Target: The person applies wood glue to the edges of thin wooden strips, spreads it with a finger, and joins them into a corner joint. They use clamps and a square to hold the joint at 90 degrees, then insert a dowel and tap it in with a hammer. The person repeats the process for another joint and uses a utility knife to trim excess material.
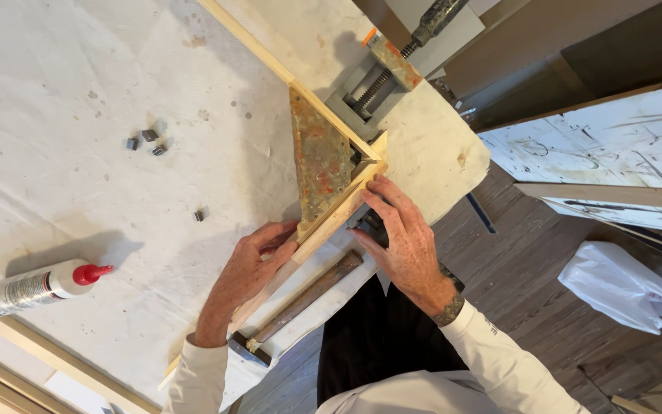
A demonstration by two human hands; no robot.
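The left hand (248,264) lay palm down with its fingers pressed flat on the near wooden strip (323,230), fingertips at the strip's left edge beside the rusty triangular plate (317,161); it gripped nothing, only bore down. The right hand (401,238) was curled, fingers bent over the right side of the same strip just near of the corner, the thumb against a dark metal part (371,226) under the palm. Whether that part was clasped could not be told.

The near strip met a second wooden strip (270,57) at a mitred corner (377,153) at the right edge of the table (78,92), which was covered in a stained white sheet. The rusty plate sat inside the angle, touching both strips. A screw clamp (381,73) stood just beyond the corner, on the far side.

A hammer (300,303) lay near and parallel to the held strip, at the table edge. A glue bottle (36,287) with a red nozzle lay at the left. Small dark metal pieces (147,140) were scattered at far left. A white plastic bag (622,287) lay on the floor to the right.
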